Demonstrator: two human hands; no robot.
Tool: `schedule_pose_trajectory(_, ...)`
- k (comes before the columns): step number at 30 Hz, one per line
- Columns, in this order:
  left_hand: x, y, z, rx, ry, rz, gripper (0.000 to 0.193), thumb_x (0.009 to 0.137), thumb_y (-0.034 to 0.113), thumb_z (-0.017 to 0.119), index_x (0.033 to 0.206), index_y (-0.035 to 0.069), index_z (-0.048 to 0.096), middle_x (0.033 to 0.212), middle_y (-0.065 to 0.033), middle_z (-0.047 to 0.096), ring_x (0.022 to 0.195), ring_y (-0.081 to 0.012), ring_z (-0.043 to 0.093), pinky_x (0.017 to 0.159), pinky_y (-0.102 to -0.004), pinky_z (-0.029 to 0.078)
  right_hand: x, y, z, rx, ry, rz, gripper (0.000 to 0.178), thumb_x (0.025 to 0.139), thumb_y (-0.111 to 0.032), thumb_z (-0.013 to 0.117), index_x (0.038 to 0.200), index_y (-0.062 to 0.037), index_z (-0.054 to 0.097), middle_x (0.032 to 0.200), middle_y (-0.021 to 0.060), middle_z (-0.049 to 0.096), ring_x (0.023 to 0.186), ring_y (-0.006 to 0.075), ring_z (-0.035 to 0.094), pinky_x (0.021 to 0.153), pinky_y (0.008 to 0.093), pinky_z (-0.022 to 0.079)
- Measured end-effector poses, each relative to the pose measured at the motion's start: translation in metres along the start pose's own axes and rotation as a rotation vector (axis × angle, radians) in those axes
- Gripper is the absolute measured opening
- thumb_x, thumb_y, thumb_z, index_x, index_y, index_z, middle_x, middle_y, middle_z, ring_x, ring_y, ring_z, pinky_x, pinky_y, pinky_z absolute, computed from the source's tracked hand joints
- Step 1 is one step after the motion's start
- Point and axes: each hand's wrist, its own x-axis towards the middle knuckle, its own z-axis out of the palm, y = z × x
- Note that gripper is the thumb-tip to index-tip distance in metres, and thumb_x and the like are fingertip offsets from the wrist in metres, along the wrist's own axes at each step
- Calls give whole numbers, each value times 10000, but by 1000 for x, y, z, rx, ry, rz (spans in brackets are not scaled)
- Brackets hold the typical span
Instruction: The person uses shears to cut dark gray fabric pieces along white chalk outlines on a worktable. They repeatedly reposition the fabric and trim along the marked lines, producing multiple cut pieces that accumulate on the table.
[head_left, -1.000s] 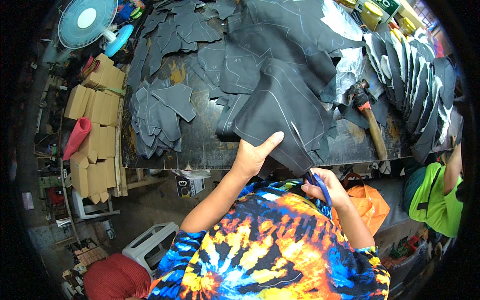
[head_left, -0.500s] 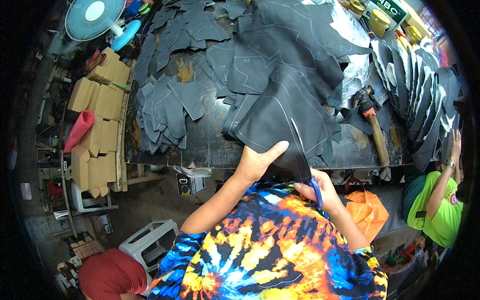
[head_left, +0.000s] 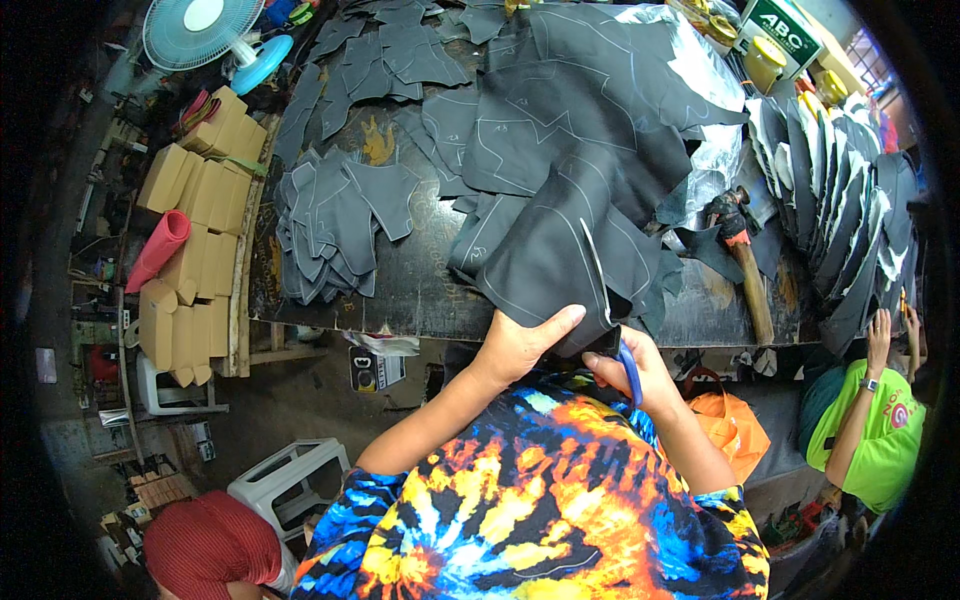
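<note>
At the table edge, scissors [head_left: 610, 300] point away.

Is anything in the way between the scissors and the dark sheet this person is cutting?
Nothing visible. The left hand grips the near edge of the dark sheet, and the right hand holds the blue-handled scissors with the blades already lying against it. The hammer lies off to the right.

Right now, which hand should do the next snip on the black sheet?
Probably the right hand: it holds the blue-handled scissors, blades already in the black sheet. The left hand is pinning the sheet's edge.
</note>
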Motion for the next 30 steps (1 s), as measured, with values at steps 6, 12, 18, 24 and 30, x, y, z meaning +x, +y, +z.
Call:
schedule_pose_trajectory(6,9,9,-9,-454,155,-92,405,942,68,710,1318,2,575,1268,-75,646,1140,-166,619,1014,-321,478,-10,-2,-5,14,34,53,140,926,-166,751,936,-60,658,746,-85,564,675,13,500,616,196,411)
schedule_pose_trajectory(12,7,13,-10,-73,101,12,373,936,28,704,1290,-2,590,1209,-72,676,1082,-149,643,971,-307,503,11,-8,-8,28,-37,-99,206,933,-216,751,936,-86,591,766,-65,544,690,27,492,610,205,397)
schedule_pose_trajectory(18,0,17,-11,1,139,137,321,929,29,713,1237,-4,632,1188,-70,690,1077,-155,649,958,-307,509,16,-13,-7,-82,-11,-112,225,935,-202,739,877,-94,551,730,-80,485,669,27,436,592,222,368)
schedule_pose_trajectory(24,-1,17,-10,78,137,189,331,930,24,711,1250,1,630,1207,-71,689,1085,-158,651,967,-312,508,10,-15,-3,-65,35,-107,228,940,-197,732,845,-107,546,700,-93,466,640,13,416,568,207,344)
schedule_pose_trajectory(30,0,20,-23,44,73,181,376,935,18,703,1298,2,607,1266,-78,671,1118,-153,641,993,-311,497,5,-22,-9,-71,15,-48,222,928,-170,744,822,-108,559,702,-97,486,633,6,424,561,203,343)
